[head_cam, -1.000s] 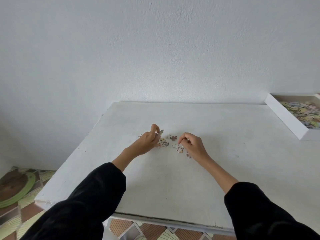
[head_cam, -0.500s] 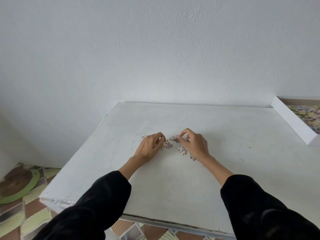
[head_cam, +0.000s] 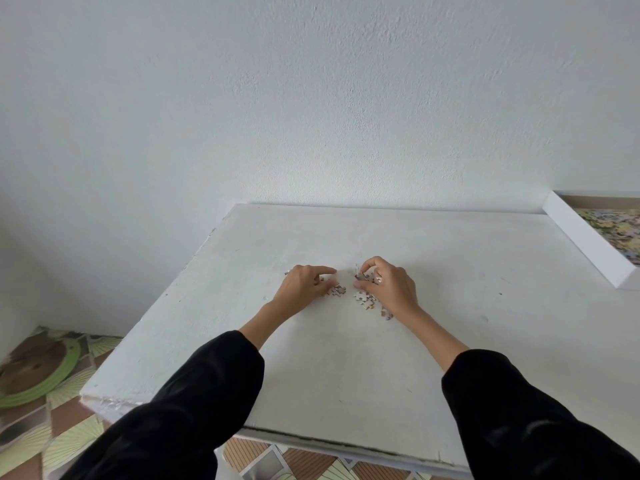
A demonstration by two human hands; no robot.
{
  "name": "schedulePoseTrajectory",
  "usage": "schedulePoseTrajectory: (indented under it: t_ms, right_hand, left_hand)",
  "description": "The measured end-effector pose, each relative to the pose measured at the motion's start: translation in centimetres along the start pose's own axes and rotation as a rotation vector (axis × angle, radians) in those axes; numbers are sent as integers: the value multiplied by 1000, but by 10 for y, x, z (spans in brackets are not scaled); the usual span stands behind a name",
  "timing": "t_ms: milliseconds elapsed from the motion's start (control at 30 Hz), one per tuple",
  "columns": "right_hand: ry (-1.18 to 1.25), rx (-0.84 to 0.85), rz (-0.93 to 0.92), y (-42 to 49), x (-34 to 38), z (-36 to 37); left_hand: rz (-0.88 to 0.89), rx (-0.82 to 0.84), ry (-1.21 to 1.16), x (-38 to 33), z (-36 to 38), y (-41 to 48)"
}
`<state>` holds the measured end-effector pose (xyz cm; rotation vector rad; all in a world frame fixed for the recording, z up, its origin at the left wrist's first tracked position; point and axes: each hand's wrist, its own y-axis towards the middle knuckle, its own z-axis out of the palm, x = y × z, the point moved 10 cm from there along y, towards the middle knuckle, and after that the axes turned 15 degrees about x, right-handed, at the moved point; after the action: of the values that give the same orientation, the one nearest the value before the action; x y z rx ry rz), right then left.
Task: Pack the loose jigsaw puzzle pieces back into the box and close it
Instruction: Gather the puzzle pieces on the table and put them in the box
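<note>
Left hand (head_cam: pixel 304 287) (curled) touches pieces (head_cam: pixel 363 299); right hand (head_cam: pixel 389 289) pinches.

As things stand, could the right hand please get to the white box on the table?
Probably yes: only bare table lies between the right hand and the white box, whose top is open.

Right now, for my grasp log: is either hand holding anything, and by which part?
The right hand pinches a puzzle piece between thumb and forefinger; which edge is too small to tell. The left hand rests on loose pieces; hold unclear.
</note>
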<state>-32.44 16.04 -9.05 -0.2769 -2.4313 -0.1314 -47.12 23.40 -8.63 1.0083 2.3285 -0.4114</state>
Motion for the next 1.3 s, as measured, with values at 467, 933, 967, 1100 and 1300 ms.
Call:
schedulePoseTrajectory:
  t_ms: [467, 933, 967, 1100, 1300]
  right_hand:
    - [33, 28, -210, -4, 19, 7]
    - [132, 59, -241, -6, 18, 8]
    - [152, 57, -249, -6, 18, 8]
    - [305, 66, -224, -5, 13, 6]
    - [547, 55, -171, -5, 1, 0]
  left_hand:
    - [-9, 7, -77, 4, -2, 1]
    - [186, -188, -12, -14, -7, -27]
    - [184, -199, -42, -14, -8, -28]
    - [193, -195, -100, -19, -8, -35]
    - [33, -271, -210, 2, -20, -40]
